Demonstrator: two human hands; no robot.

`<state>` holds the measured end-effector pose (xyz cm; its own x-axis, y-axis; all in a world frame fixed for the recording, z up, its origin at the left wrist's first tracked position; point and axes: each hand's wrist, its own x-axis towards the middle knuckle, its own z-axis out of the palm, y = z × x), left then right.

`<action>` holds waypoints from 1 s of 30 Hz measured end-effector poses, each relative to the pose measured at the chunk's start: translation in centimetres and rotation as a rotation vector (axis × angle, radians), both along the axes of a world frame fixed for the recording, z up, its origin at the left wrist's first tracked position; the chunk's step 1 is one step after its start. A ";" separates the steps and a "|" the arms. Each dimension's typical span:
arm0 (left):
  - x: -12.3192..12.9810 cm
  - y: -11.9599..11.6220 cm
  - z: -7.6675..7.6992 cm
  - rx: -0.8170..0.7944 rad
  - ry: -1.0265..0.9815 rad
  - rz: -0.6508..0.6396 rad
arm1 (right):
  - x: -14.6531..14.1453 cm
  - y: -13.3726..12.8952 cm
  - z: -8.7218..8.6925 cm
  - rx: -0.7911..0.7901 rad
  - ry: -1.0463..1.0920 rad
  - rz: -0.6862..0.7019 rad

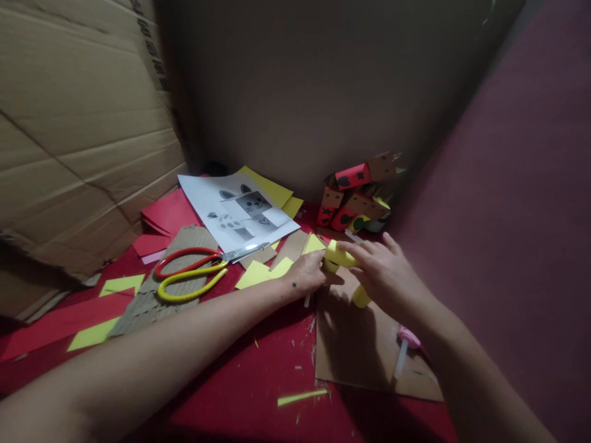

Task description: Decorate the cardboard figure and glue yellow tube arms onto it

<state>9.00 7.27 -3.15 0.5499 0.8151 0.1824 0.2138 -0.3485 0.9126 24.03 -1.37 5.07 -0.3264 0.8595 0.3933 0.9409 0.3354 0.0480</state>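
Observation:
My left hand [310, 271] is closed at the left end of a rolled yellow paper piece [340, 254], its fingertips partly hidden. From the other side, my right hand [386, 269] grips the same roll between its fingers and thumb. A second yellow paper piece [361, 298], curved, shows just below my right hand. Both hands are over a flat brown cardboard sheet [339, 357]. On that sheet, near my right forearm, lies a pink object with a pale translucent stick [409, 337]. Cut yellow paper pieces [255, 274] lie beside my left wrist.
Scissors with red and yellow handles [191, 274] rest on a cardboard strip [152, 307] at left. Behind are a printed sheet [226, 206], red paper [170, 212] and decorated cardboard tubes [353, 178]. A large cardboard panel [83, 123] stands left; a wall [517, 184] bounds the right.

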 end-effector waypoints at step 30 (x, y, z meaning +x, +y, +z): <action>-0.3 -0.4 0.2 0.053 0.017 -0.063 | 3.1 -2.0 1.2 0.075 0.187 0.063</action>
<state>8.67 6.84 -2.92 0.6031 0.7683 0.2145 0.2050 -0.4092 0.8891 27.09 -3.36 6.28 -0.2938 0.8058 0.5142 0.9130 0.3959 -0.0988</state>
